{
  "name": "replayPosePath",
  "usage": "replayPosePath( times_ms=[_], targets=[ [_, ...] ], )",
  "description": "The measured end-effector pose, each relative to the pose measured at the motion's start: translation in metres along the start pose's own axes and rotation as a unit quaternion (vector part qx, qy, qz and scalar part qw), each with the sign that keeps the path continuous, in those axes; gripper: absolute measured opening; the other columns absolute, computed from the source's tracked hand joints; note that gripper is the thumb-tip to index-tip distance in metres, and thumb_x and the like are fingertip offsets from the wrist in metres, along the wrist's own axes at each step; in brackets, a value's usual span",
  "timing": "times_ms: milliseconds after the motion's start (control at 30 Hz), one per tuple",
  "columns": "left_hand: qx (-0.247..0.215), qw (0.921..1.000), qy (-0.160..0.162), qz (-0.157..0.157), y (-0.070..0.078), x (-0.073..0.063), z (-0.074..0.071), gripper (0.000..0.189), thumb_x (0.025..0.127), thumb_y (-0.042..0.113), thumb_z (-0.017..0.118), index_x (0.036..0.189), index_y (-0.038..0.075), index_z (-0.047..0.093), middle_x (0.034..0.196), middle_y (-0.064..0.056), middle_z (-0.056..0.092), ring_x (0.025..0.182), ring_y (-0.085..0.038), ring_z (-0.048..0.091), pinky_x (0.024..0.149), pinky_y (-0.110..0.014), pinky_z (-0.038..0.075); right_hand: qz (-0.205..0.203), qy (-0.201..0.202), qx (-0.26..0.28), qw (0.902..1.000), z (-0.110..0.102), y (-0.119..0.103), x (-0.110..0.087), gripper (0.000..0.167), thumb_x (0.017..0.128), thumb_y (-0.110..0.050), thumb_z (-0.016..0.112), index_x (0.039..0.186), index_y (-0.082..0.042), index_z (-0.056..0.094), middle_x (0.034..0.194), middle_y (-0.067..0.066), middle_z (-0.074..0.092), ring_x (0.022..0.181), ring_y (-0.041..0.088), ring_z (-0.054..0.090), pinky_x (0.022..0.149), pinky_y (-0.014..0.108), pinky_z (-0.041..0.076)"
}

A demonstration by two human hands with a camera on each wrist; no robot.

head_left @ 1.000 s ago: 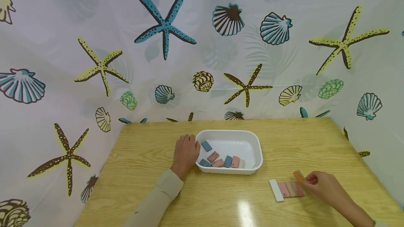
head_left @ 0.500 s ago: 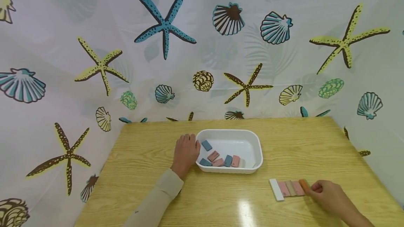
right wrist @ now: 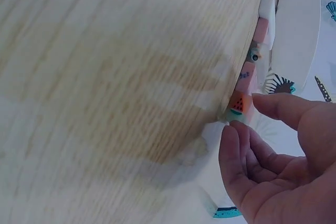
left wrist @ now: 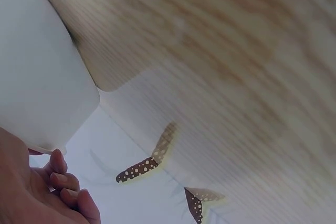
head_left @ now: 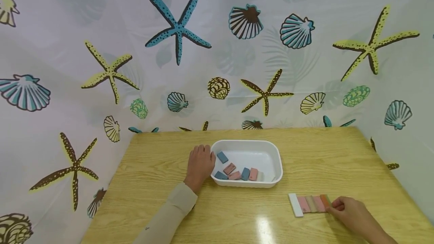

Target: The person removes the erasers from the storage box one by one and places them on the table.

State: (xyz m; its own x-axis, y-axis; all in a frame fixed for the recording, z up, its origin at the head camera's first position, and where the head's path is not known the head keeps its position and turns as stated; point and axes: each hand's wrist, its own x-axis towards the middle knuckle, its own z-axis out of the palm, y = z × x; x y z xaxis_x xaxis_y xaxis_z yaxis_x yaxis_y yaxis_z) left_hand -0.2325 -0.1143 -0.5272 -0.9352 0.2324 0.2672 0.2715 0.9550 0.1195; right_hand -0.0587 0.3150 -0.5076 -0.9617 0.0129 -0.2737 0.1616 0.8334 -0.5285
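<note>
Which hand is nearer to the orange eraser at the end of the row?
Right. The right hand is at its right side, pinching the orange eraser; the left hand is well off to the left, gripping the left end of the white tray.

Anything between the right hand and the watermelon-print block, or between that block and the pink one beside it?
Nothing visible: the right hand touches the watermelon-print block, which shows no gap to the pink block.

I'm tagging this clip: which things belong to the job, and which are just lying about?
Job, apparently: right hand, orange-and-green eraser, row of erasers beside it, left hand, white tub, loose erasers inside.
Just there: starfish-and-shell backdrop cloth, wood-grain table underneath.
</note>
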Motion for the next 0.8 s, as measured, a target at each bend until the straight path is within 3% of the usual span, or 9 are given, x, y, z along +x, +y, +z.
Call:
replayPosePath(
  times_ms=[200, 367, 567, 800],
  targets=[
    [0.000, 1.0000, 0.003, 0.002, 0.000, 0.001, 0.002, 0.030, 0.097, 0.029, 0.038, 0.098, 0.004, 0.055, 0.088, -0.010, 0.051, 0.081, -0.025, 0.048, 0.075, -0.040, 0.041, -0.004, -0.016, -0.011, 0.9998, -0.011, -0.008, 0.002, 0.035, 0.088, -0.030, 0.062, 0.089, 0.005, 0.062, 0.079, 0.001, 0.062, 0.073, 0.019, 0.061, 0.066, 0.037, 0.050],
    [0.008, 0.9999, 0.008, 0.004, -0.001, 0.001, 0.003, 0.030, 0.097, 0.029, 0.038, 0.100, 0.005, 0.055, 0.088, -0.009, 0.052, 0.081, -0.025, 0.048, 0.075, -0.039, 0.041, -0.031, 0.015, -0.001, 0.9994, -0.028, -0.028, 0.009, 0.034, 0.092, -0.031, 0.057, 0.094, 0.002, 0.064, 0.083, 0.002, 0.065, 0.076, 0.020, 0.063, 0.065, 0.035, 0.050],
    [0.008, 0.9999, 0.008, 0.005, -0.002, 0.001, 0.003, 0.029, 0.096, 0.029, 0.039, 0.099, 0.005, 0.055, 0.086, -0.009, 0.052, 0.079, -0.024, 0.047, 0.073, -0.038, 0.041, -0.110, 0.046, 0.040, 0.9921, -0.028, -0.064, 0.022, 0.032, 0.091, -0.028, 0.059, 0.101, 0.001, 0.064, 0.087, 0.003, 0.065, 0.076, 0.014, 0.061, 0.064, 0.026, 0.050],
    [0.009, 0.9999, 0.006, 0.000, -0.002, -0.001, 0.002, 0.030, 0.097, 0.030, 0.039, 0.101, 0.006, 0.056, 0.089, -0.008, 0.052, 0.082, -0.024, 0.048, 0.075, -0.038, 0.041, -0.171, 0.029, 0.069, 0.9823, -0.013, -0.108, 0.042, 0.016, 0.088, -0.016, 0.063, 0.096, -0.002, 0.065, 0.084, 0.001, 0.064, 0.074, 0.011, 0.061, 0.064, 0.022, 0.049]
  ],
)
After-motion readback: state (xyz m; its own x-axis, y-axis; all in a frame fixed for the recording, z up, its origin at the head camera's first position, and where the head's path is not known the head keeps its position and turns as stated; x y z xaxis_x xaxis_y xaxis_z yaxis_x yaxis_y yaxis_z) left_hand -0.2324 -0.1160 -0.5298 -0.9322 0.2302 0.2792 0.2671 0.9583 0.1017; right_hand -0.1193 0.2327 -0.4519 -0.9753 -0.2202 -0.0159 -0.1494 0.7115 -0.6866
